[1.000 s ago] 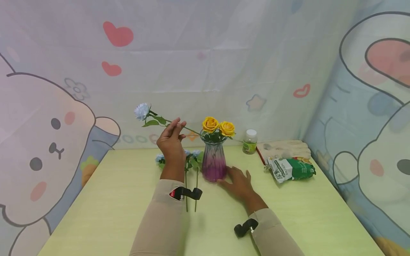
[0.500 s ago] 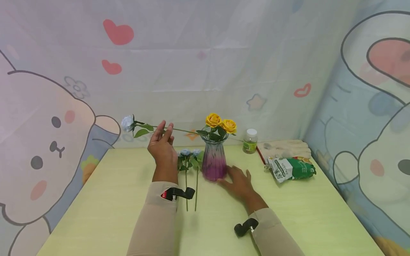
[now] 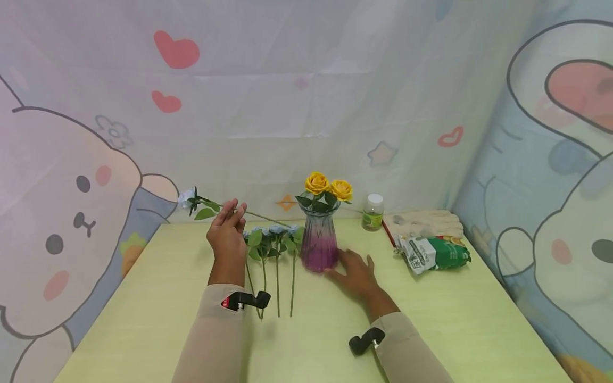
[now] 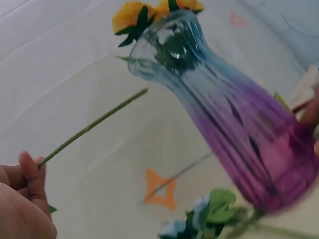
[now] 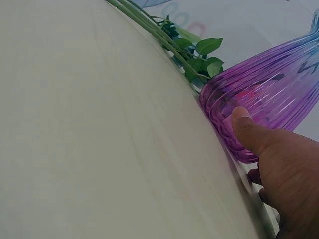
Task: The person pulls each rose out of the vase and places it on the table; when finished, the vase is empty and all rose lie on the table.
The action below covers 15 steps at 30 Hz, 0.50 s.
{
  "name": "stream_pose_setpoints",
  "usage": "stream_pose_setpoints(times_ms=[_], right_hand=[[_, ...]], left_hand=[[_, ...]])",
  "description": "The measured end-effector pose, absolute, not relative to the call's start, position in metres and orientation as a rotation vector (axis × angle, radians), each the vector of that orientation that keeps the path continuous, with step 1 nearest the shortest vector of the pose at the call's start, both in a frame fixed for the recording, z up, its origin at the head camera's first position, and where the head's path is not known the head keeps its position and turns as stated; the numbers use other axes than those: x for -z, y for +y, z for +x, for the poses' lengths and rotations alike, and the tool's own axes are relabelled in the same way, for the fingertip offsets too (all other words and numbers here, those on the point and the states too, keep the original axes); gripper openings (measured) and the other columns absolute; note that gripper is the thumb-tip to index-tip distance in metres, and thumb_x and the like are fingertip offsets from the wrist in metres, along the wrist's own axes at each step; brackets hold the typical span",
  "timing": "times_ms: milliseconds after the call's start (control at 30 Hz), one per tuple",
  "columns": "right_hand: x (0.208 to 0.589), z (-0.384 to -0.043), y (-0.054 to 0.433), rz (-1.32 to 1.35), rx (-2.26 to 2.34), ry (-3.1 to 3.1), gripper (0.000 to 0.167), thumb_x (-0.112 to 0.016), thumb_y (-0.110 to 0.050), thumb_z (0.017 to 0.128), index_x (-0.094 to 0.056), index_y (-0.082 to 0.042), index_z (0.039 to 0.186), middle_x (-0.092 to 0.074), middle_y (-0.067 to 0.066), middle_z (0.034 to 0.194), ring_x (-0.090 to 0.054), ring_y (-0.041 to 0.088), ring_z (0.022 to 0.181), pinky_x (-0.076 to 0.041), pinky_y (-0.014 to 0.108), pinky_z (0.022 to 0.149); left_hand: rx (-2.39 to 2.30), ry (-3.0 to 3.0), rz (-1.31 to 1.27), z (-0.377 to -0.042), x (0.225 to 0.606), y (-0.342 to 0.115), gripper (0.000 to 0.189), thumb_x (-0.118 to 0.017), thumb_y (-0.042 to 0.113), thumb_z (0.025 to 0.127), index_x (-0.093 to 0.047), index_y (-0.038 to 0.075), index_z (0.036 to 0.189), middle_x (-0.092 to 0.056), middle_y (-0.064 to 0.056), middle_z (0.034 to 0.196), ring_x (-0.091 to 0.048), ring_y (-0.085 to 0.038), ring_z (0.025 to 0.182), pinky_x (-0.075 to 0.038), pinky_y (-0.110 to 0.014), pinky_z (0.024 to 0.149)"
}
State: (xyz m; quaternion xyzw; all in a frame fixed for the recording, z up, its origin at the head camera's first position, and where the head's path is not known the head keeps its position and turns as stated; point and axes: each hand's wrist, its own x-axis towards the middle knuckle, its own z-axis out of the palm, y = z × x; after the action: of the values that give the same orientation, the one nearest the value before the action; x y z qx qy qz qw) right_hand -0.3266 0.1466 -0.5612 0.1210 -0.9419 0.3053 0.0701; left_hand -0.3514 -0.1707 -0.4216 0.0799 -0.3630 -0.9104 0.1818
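My left hand [image 3: 227, 236] pinches the green stem of a light blue flower [image 3: 185, 199], whose bloom points left. The free end of the stem [image 4: 92, 125] slants to the right and stands apart from the vase mouth in the left wrist view. A ribbed glass vase [image 3: 319, 242], clear on top and purple below, stands upright with two yellow roses [image 3: 317, 183] in it. At its base my right hand [image 3: 358, 274] holds the vase, thumb on the front and fingers around the right side. Several more blue flowers [image 3: 276, 230] lie left of the vase.
Behind the vase on the right stands a small white-capped jar [image 3: 373, 213]. Beside it lie a pale glove [image 3: 423, 222], a thin red stick [image 3: 389, 233] and a green and white packet [image 3: 435, 252]. A printed cloth backdrop [image 3: 306, 106] rises at the table's back edge.
The left hand has moved left and down with the blue flower, and its stem end has come away from the vase mouth. The right hand stays at the vase base.
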Motion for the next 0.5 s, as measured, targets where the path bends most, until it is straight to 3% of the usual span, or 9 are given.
stream_pose_setpoints(times_ms=[133,267,400,500], right_hand=[[0.561,-0.327,0.146,0.367,-0.917,-2.837,0.075,-0.071,-0.056,0.103,-0.052,-0.015,0.163,-0.058,0.013,0.164,-0.043,0.040,0.160,-0.009,0.080,0.130],[0.560,-0.328,0.145,0.365,-0.913,-2.831,0.076,-0.071,-0.056,0.103,-0.052,-0.014,0.164,-0.057,0.013,0.164,-0.043,0.040,0.160,-0.009,0.080,0.130],[0.561,-0.327,0.145,0.359,-0.910,-2.833,0.076,-0.070,-0.057,0.103,-0.052,-0.015,0.164,-0.057,0.013,0.164,-0.043,0.039,0.160,-0.009,0.080,0.130],[0.563,-0.327,0.145,0.357,-0.918,-2.829,0.076,-0.070,-0.057,0.103,-0.052,-0.015,0.164,-0.058,0.013,0.164,-0.044,0.039,0.160,-0.009,0.080,0.130]], left_hand=[[2.622,-1.272,0.234,-0.347,0.430,-0.195,0.037,-0.068,-0.004,0.105,-0.070,0.004,0.141,-0.074,-0.001,0.132,-0.081,-0.010,0.107,-0.055,-0.013,0.072],[2.615,-1.646,0.203,-0.340,0.437,-0.225,0.035,-0.065,-0.002,0.107,-0.069,0.008,0.141,-0.080,0.007,0.119,-0.081,-0.006,0.105,-0.058,-0.011,0.080],[2.445,-2.140,0.055,-0.334,0.449,-0.256,0.043,-0.066,0.002,0.108,-0.060,0.000,0.151,-0.080,0.012,0.114,-0.079,-0.001,0.104,-0.060,-0.014,0.086],[2.236,-2.467,-0.077,-0.332,0.458,-0.276,0.050,-0.070,0.007,0.108,-0.056,-0.006,0.154,-0.080,-0.002,0.129,-0.078,-0.001,0.107,-0.061,-0.017,0.088]])
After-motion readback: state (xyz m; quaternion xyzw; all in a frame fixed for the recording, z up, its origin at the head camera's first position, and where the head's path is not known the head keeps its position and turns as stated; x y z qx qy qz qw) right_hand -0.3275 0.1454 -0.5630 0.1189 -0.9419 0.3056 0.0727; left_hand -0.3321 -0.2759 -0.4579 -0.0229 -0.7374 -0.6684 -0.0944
